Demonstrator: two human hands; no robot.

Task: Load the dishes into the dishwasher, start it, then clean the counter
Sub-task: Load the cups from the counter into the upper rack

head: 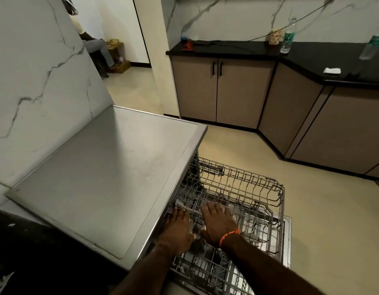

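Note:
The steel-topped dishwasher (103,177) stands with its door (287,241) dropped open. Its grey wire upper rack (248,184) is pulled out over the lower rack (205,271). My left hand (178,227) lies on the upper rack's left side, right at the machine's opening, with its fingertips on the rail by a small white part. I cannot see whether they grip it. My right hand (218,224), with an orange thread on the wrist, rests palm down on the rack wires, fingers spread. A pale object shows between the two hands, too unclear to name.
A black counter (312,54) over beige cabinets runs along the back and right. On it stand two plastic bottles (287,39), a patterned cup (275,37), a white cloth (331,70), a red item (187,45) and a cable. A person sits in the far room (95,47).

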